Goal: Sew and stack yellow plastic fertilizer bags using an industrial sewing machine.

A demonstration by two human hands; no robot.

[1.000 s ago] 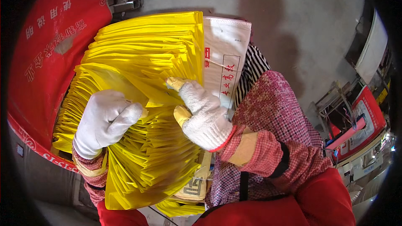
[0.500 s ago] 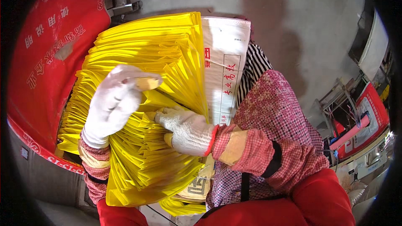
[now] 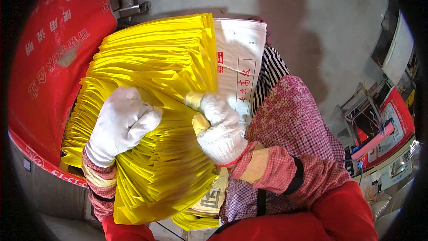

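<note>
A thick stack of yellow plastic bags (image 3: pixel 156 62) lies fanned out in front of me, over a white woven sack (image 3: pixel 240 58) with red marks. My left hand (image 3: pixel 120 125), in a white glove, is closed on the yellow bags near the stack's lower left. My right hand (image 3: pixel 218 127), also in a white glove, pinches the edge of a yellow bag at the stack's right side. Both forearms wear red checked sleeves.
A red banner (image 3: pixel 49 71) with white characters hangs at the left. Grey concrete floor (image 3: pixel 321 27) lies beyond. A metal rack and red machine (image 3: pixel 379 125) stand at the right. A metal bracket (image 3: pixel 129 0) sits above the stack.
My left hand came down from the upper stack to its lower left. My right hand moved up and to the right, back onto the bags' right edge.
</note>
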